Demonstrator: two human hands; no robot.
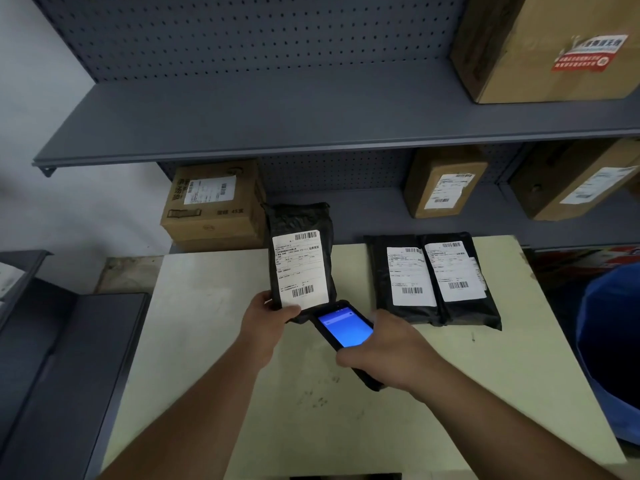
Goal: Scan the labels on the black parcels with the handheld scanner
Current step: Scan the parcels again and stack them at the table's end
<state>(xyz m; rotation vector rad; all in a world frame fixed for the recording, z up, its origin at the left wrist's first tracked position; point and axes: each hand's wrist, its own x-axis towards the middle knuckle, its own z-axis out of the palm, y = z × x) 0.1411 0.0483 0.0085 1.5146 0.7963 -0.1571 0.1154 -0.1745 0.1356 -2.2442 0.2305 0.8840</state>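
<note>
My left hand [268, 315] grips the lower left corner of a black parcel [298, 220] and holds it upright above the table, its white barcode label [299, 268] facing me. My right hand [389, 351] holds the black handheld scanner [344, 329], whose screen glows blue. The scanner's top end sits just under the parcel's lower edge, pointing at the label. Two more black parcels [382, 289] [483, 313] lie flat side by side on the pale table [207, 341] to the right, labels up.
Grey metal shelves [242, 126] with pegboard backs stand behind the table. Cardboard boxes [213, 206] [443, 181] [554, 50] sit on them. A blue bin [613, 348] stands at the right edge. Dark grey shelving [62, 358] lies to the left.
</note>
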